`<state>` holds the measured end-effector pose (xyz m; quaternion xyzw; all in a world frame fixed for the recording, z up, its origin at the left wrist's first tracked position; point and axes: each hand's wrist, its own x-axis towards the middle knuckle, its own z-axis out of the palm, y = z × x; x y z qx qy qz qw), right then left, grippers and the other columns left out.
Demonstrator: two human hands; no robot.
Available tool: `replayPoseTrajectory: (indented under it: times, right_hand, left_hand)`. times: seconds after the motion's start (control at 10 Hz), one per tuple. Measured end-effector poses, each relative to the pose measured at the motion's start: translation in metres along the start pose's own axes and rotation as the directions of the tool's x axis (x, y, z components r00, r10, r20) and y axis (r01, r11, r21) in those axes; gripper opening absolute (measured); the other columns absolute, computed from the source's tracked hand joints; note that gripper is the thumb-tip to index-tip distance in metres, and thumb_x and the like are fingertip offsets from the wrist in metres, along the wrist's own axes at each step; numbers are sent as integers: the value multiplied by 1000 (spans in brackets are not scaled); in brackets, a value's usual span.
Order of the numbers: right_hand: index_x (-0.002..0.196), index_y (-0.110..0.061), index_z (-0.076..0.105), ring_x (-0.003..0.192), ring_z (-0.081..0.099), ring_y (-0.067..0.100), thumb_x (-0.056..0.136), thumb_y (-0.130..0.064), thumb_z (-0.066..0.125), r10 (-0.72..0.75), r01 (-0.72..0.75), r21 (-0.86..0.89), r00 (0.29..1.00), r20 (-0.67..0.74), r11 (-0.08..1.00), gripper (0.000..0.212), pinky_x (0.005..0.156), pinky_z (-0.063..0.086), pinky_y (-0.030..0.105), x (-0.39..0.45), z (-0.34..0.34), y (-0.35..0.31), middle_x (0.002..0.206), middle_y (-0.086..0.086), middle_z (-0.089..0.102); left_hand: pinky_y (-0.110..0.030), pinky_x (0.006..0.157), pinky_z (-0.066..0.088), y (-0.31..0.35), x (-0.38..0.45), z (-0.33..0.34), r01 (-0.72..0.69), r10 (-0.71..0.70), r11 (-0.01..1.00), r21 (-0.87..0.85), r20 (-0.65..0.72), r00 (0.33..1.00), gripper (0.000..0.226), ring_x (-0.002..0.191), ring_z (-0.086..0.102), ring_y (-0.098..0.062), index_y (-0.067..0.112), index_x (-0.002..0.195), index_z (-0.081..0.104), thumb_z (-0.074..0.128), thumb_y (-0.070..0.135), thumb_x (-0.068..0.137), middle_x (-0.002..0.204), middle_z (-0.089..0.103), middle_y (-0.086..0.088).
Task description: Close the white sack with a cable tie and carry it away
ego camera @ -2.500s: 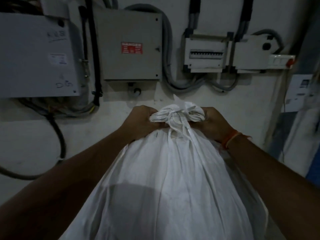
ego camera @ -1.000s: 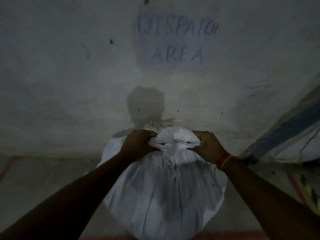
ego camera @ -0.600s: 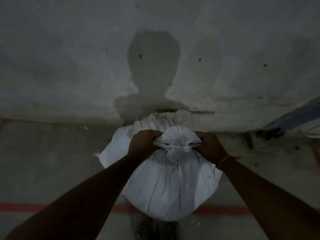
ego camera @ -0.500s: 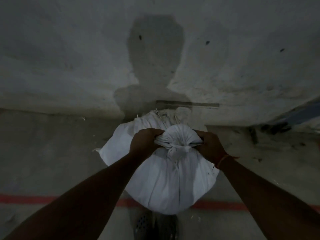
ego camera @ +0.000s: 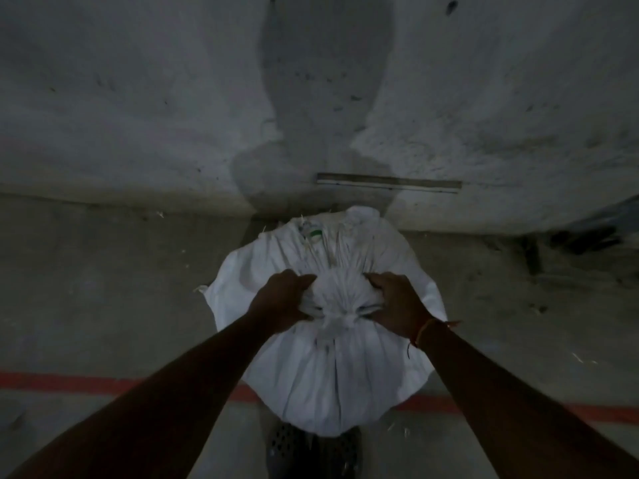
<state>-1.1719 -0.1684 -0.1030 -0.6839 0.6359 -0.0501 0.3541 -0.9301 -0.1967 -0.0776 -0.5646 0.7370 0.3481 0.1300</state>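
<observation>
White sack [ego camera: 332,368] lowered beside second sack [ego camera: 332,243], both hands [ego camera: 281,302] still gripping neck

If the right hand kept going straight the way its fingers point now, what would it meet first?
The right hand points up and inward, its fingers already gripping the bunched neck of the white sack. Straight on, it would press into that neck; beyond lies a second white sack, though depth is unclear.

place: bare industrial storeroom or warehouse | evidence: rough grey wall [ego camera: 138,98] at 12 o'clock | dusty concrete floor [ego camera: 103,288] | red painted floor line [ego camera: 69,383] at 8 o'clock
</observation>
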Motion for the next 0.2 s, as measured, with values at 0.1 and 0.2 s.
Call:
replayPoseTrajectory:
  times: [0.1,0.2]
  right_hand:
    - [143,-29,46,115,56,28,50,-74,64,22,-14,-89,996,89,996,104,99,46,44,1,-6,4,125,3,60]
    - [148,-33,35,129,43,25,62,-61,65,47,-42,-57,994,98,998,95,108,38,45,-15,-36,-15,139,0,49]
  left_hand:
    - [-42,109,41,9,-11,-21,4,-16,994,109,115,993,97,131,39,-28,28,155,21,76,48,78,144,37,-10]
    - [-41,112,39,27,-31,-50,27,-38,993,115,92,995,96,138,34,-28,24,157,12,73,39,84,154,28,-11]
